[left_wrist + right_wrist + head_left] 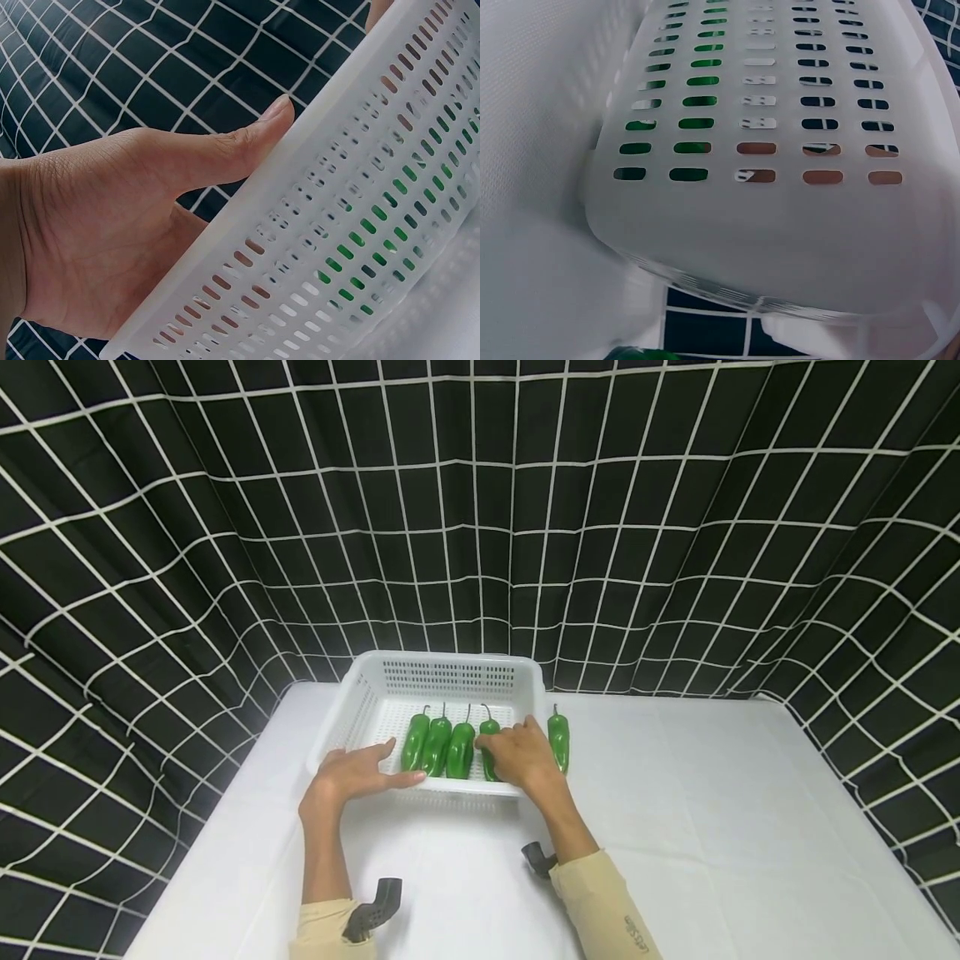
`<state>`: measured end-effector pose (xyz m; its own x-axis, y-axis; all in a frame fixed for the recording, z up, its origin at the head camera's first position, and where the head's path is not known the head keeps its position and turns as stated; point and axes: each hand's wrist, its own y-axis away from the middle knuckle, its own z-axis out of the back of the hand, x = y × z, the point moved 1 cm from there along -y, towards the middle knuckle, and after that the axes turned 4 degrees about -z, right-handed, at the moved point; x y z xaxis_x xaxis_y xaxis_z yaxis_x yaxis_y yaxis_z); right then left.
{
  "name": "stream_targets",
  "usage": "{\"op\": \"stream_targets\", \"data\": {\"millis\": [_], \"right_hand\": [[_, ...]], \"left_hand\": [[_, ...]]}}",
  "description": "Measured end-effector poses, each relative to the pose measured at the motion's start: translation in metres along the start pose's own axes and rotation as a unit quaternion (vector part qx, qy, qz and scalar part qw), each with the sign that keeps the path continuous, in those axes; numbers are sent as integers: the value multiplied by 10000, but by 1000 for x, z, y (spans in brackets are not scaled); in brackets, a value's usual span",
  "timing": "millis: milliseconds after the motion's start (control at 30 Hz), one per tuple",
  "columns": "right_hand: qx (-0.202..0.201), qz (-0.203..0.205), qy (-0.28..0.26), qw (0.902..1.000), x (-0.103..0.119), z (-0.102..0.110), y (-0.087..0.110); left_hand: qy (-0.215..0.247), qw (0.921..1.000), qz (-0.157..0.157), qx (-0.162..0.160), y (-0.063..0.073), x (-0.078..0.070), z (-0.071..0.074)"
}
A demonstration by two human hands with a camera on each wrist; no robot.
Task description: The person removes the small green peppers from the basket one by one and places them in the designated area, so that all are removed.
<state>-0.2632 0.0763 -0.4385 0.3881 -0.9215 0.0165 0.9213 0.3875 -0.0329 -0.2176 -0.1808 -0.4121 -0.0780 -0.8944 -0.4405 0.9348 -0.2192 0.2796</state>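
Observation:
A white perforated plastic basket (450, 658) holds several long green peppers, stems toward the far side. My left hand (360, 771) is at the near left of the basket, its thumb laid out along the near rim and its fingers spread inside. In the left wrist view, the left hand (112, 217) shows behind the basket wall (300, 217). Reaching over the near right corner, my right hand (519, 753) grips the rightmost green pepper (489, 727) inside. The right wrist view shows mostly the basket's outer wall (742, 225); skin shows through its slots.
One more green pepper (558, 739) lies on the white table (712, 810), just outside the basket's right wall. Black cloth with a white grid (480, 527) surrounds the table's back and sides.

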Motion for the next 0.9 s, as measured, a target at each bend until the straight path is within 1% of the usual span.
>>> {"op": "stream_targets", "data": {"millis": [133,233,433,700,767,900], "right_hand": [[-55,-8,-180,9998,0,1,0],[-47,-14,-186,9998,0,1,-1],[113,-106,76,9999,1,0,1],[471,-139,528,9974,2,-1,1],[526,-135,558,9970,3,-2,1],[502,-150,362,9980,3,-2,1]], "left_hand": [[30,10000,16,11,0,1,1],[29,10000,3,3,0,1,1],[43,10000,7,32,-1,3,-1],[35,10000,46,58,0,2,-1],[41,10000,49,68,0,2,-1],[14,10000,25,78,1,2,0]]}}
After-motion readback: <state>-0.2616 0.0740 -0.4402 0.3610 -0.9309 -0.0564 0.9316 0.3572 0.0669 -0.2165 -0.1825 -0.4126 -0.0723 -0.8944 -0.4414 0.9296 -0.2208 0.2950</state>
